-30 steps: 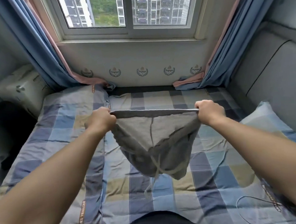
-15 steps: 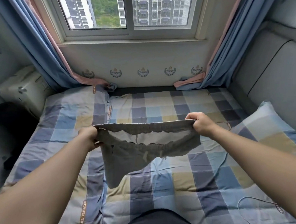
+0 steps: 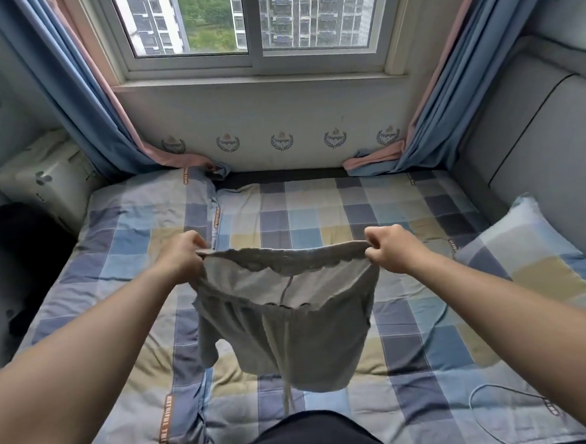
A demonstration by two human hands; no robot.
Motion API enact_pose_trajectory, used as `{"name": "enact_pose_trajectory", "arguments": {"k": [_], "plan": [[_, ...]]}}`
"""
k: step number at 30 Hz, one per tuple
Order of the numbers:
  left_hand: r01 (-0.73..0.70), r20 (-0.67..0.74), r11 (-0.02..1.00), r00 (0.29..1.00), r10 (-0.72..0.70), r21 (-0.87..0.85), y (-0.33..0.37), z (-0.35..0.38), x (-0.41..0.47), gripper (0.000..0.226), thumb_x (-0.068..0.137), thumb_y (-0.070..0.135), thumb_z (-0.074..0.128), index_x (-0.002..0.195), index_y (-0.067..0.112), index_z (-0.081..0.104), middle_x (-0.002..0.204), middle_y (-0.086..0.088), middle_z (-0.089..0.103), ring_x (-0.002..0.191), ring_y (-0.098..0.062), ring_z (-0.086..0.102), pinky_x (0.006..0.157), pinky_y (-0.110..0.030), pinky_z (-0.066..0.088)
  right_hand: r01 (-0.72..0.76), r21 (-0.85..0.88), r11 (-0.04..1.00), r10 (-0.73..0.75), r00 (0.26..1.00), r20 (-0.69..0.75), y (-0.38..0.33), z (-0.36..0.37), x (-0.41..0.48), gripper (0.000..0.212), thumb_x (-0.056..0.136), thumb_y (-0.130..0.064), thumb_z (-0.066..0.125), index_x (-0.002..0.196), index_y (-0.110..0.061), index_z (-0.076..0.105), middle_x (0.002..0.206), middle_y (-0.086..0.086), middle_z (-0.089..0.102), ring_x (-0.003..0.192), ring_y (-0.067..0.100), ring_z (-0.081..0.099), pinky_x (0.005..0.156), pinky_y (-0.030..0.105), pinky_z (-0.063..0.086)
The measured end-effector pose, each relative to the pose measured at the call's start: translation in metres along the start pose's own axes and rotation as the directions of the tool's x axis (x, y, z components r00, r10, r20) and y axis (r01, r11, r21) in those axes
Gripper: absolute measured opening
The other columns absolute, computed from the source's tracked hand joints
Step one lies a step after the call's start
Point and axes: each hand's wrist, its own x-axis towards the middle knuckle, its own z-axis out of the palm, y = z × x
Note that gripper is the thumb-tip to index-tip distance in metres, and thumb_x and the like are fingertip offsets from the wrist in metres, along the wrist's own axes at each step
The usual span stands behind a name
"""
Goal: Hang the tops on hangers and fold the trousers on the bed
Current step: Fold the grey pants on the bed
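A pair of grey drawstring shorts [image 3: 292,338] hangs in the air over the checked bed [image 3: 318,216]. My left hand [image 3: 180,258] pinches the left end of the waistband. My right hand [image 3: 394,250] pinches the right end. The waistband is stretched between them and gapes open toward me. The legs dangle below, and a pale drawstring hangs down the front. No tops or hangers are in view.
A checked pillow [image 3: 533,251] lies at the right by the grey padded headboard [image 3: 537,138]. A white cushion [image 3: 41,175] and a dark heap [image 3: 15,252] sit at the left. Blue curtains [image 3: 82,107] frame the window. A thin cable [image 3: 494,401] loops at the lower right.
Both hands dropped the shorts toward the bed and then lifted them again. The waistband now gapes open and the legs hang straight down.
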Motion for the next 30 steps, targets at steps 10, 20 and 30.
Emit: {"name": "enact_pose_trajectory", "arguments": {"k": [10,20,30], "plan": [[0.637,0.387,0.716,0.760,-0.521,-0.286,-0.043,0.006,-0.018,0.010,0.100,0.007,0.051,0.103,0.003,0.060,0.077,-0.015,0.069,0.051,-0.022,0.068,0.045,-0.024,0.051,-0.473,0.293,0.831,0.506,0.861,-0.045,0.035,0.002,0.003,0.022,0.082,0.000,0.042,0.085,-0.014,0.059,0.085,0.014,0.059,0.073,0.034,0.061,0.053,0.050,0.061],[0.758,0.640,0.108,0.609,-0.468,-0.643,-0.044,-0.004,-0.019,0.035,0.097,0.004,0.030,0.066,0.010,0.045,0.040,-0.003,0.040,0.026,-0.006,0.041,0.038,-0.025,0.051,-0.655,0.748,0.111,0.631,0.627,0.456,0.033,0.005,0.000,0.025,0.095,-0.006,0.031,0.084,-0.011,0.054,0.070,0.011,0.052,0.052,0.020,0.051,0.039,0.026,0.050],[0.461,0.473,-0.108,0.845,-0.248,-0.881,-0.019,-0.013,-0.025,0.016,0.088,-0.001,0.044,0.085,0.009,0.056,0.083,-0.006,0.060,0.083,-0.018,0.061,0.075,-0.028,0.050,-0.463,0.872,-0.158,0.164,0.859,0.485,0.023,-0.020,-0.008,0.024,0.088,0.012,0.053,0.103,-0.002,0.064,0.095,0.016,0.068,0.096,0.026,0.066,0.084,0.038,0.061]]}}
